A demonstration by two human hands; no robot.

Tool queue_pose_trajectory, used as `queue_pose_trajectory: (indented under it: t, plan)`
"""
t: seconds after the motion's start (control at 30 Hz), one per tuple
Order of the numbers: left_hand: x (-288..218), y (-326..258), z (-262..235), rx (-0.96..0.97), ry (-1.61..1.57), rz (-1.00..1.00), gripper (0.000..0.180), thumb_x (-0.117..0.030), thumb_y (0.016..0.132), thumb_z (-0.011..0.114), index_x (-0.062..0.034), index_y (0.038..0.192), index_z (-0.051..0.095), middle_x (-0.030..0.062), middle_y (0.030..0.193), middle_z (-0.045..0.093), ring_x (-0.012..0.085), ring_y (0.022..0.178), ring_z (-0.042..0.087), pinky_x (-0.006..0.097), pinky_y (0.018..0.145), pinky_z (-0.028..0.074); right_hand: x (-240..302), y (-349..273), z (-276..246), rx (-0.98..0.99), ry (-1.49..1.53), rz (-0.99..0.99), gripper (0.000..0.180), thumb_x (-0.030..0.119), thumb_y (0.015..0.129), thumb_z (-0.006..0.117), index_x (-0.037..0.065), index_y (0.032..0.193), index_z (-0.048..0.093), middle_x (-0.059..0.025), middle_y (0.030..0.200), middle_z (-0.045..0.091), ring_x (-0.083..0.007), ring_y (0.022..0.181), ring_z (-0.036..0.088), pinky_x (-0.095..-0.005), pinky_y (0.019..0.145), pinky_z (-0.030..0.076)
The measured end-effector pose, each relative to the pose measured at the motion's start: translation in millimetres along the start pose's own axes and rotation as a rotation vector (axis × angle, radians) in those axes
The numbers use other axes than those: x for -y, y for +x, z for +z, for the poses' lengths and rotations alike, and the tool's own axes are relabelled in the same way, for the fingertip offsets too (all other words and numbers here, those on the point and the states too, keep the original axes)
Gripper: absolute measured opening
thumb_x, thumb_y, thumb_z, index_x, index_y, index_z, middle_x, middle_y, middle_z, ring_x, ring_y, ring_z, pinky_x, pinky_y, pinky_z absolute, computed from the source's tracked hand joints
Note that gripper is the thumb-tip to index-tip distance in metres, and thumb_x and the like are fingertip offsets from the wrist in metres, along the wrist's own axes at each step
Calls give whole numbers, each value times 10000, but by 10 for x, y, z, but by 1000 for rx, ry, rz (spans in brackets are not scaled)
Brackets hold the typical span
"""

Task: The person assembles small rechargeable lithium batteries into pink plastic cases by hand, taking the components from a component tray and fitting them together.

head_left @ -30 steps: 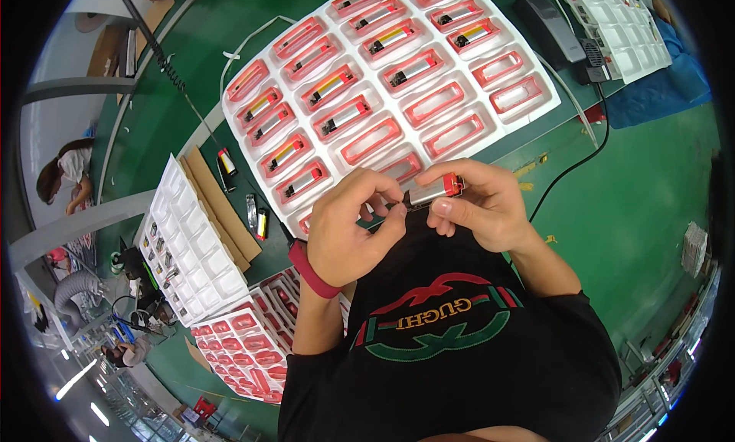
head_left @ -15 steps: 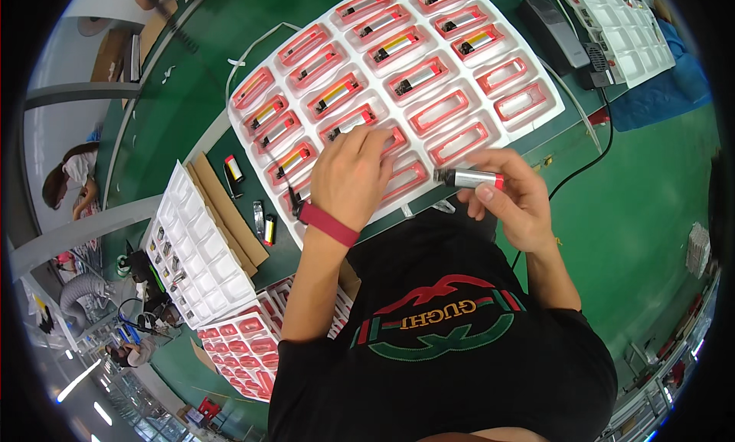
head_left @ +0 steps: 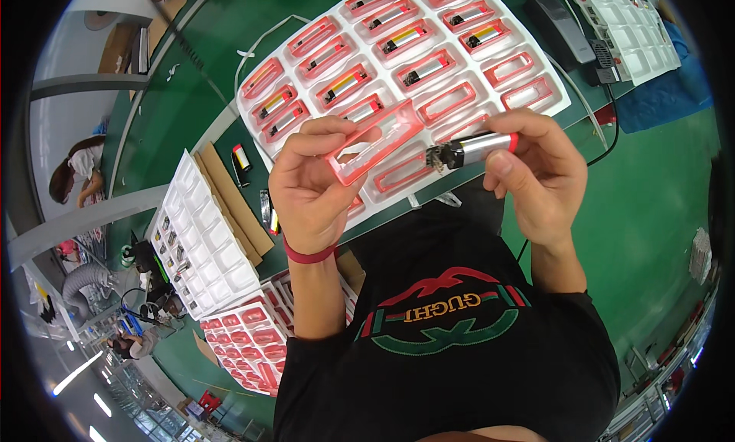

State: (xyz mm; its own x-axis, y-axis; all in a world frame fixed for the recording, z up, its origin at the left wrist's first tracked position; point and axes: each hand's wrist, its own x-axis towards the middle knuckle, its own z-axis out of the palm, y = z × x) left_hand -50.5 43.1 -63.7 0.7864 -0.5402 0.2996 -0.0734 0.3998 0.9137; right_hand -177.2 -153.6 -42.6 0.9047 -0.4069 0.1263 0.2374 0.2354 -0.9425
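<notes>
Left hand (head_left: 310,185) fingers hold red frame (head_left: 373,142); right hand (head_left: 536,174) fingers pinch silver cylinder (head_left: 478,145)

Left hand (head_left: 310,188) and right hand (head_left: 536,174) raised; both gripping.

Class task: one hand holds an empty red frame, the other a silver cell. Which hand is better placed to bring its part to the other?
Probably the right hand: it pinches the small silver cell, whose dark end already points at the red frame held in the left hand.
</notes>
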Motion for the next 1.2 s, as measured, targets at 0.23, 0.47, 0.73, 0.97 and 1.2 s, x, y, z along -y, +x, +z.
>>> queue_pose_trajectory:
  t: [0.23, 0.47, 0.73, 0.97, 1.2]
  plan:
    - [-95, -86, 175, -24, -387, -106, 400, 154, 736, 646, -13, 1077, 521, 272, 1251, 517, 340, 1167, 548, 438, 968, 484, 49, 195, 349, 25, -240, -242, 212, -7, 817, 679, -29, 1020, 623, -47, 787, 626, -37, 552, 558, -178, 472, 378]
    - [-92, -96, 161, -26, -335, -123, 368, 148, 752, 639, -15, 1061, 523, 280, 1262, 519, 349, 1184, 537, 426, 979, 476, 27, 217, 357, 98, -335, -256, 230, 22, 802, 701, -8, 1021, 639, -58, 734, 628, -58, 502, 577, -194, 432, 363]
    - [-23, -112, 116, 13, -256, -95, 340, 135, 763, 642, -10, 1047, 524, 275, 1250, 529, 329, 1167, 550, 407, 982, 476, 35, 228, 427, 112, -475, -241, 242, 27, 800, 700, 6, 1035, 648, -75, 788, 635, -77, 478, 534, -224, 430, 378]
    - [-12, -132, 148, -35, -301, -123, 335, 125, 768, 636, -15, 1046, 513, 277, 1245, 531, 319, 1191, 530, 400, 973, 482, -41, 244, 453, -1, -701, -352, 292, 69, 710, 771, 32, 972, 648, -61, 902, 554, -108, 565, 522, -234, 467, 401]
    - [-37, -152, 142, -58, -271, -93, 337, 126, 759, 586, -4, 1055, 491, 291, 1257, 514, 338, 1210, 512, 443, 990, 460, -18, 275, 521, -92, -615, -166, 354, 183, 695, 788, 31, 955, 603, -79, 899, 560, -155, 551, 523, -291, 500, 444]
